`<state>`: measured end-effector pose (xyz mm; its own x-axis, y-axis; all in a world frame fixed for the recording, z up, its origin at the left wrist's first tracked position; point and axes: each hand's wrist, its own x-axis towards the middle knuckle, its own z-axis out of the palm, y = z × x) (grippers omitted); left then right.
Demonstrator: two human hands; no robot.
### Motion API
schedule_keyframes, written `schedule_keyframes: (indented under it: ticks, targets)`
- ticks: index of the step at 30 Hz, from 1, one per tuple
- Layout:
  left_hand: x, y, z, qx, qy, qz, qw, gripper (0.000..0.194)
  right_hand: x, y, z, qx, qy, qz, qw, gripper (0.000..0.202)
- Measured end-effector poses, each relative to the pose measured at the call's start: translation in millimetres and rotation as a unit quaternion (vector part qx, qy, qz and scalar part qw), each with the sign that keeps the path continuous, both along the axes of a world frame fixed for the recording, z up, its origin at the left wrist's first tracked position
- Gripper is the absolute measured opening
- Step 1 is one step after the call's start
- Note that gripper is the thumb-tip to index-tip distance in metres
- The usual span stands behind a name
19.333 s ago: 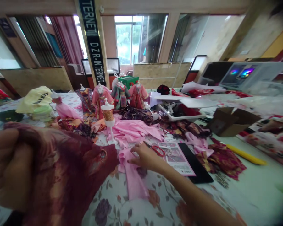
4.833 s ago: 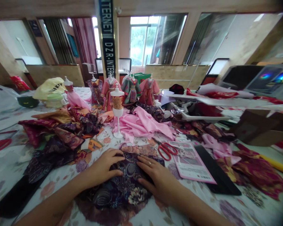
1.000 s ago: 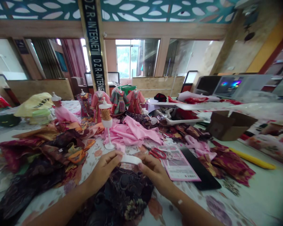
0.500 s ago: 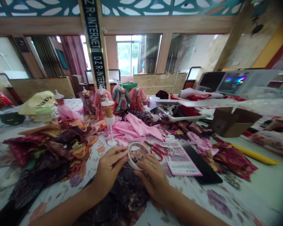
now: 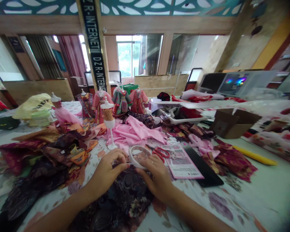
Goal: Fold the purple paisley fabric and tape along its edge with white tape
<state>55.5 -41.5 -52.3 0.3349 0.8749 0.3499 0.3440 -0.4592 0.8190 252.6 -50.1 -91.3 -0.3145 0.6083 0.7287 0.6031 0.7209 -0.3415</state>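
Note:
A roll of tape point(image 5: 134, 161), a pale ring, is held tilted over the dark patterned fabric point(image 5: 128, 196) in front of me. My right hand point(image 5: 157, 174) grips its right side, thumb below and fingers over the rim. My left hand point(image 5: 111, 169) is just left of the roll, thumb and index finger pinched together. What lies in that pinch is too small to make out. Behind the roll stands a small white dress form point(image 5: 108, 120) with a gold patterned bodice. Red-handled scissors point(image 5: 161, 152) lie to the right of the roll.
A pink-edged printed sheet point(image 5: 186, 162) overlaps a black tablet-like slab point(image 5: 207, 174) on the right. Pink cloth point(image 5: 137, 130) and heaps of brocade scraps point(image 5: 45, 148) surround the work spot. Several dressed miniature mannequins point(image 5: 120, 101) stand behind. A cardboard box point(image 5: 229, 124) sits far right.
My left hand has come away from the roll's rim to the left, its fingers now pinched. The right hand keeps its hold on the roll. The view has shifted slightly.

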Motion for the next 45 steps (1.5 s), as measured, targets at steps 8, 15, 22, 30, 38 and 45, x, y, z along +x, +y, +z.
schedule_keyframes:
  ticks: [8,15,22,30,38,45]
  targets:
    - [-8,-3,8.9,-0.21,-0.115,-0.052,0.97,0.02,9,9,6.9,-0.043,0.004,0.023,0.999,0.019]
    - [-26,4,28.9,-0.24,-0.111,-0.018,0.964,0.017,10,10,11.6,-0.079,0.032,0.034,0.996,0.016]
    - [-28,5,27.1,-0.267,-0.125,-0.173,0.94,0.016,10,13,6.0,-0.077,0.006,0.045,0.996,0.022]
    - [-31,22,12.9,-0.198,-0.215,-0.194,0.937,0.035,7,9,5.3,-0.058,0.045,0.053,0.996,0.018]
    - [-23,18,11.6,-0.111,0.027,-0.086,0.99,0.026,2,6,4.6,0.035,-0.032,0.04,0.998,0.017]
    - [-7,-2,0.1,0.073,0.235,-0.039,0.968,0.035,-4,1,-0.5,0.091,-0.113,0.029,0.989,0.015]
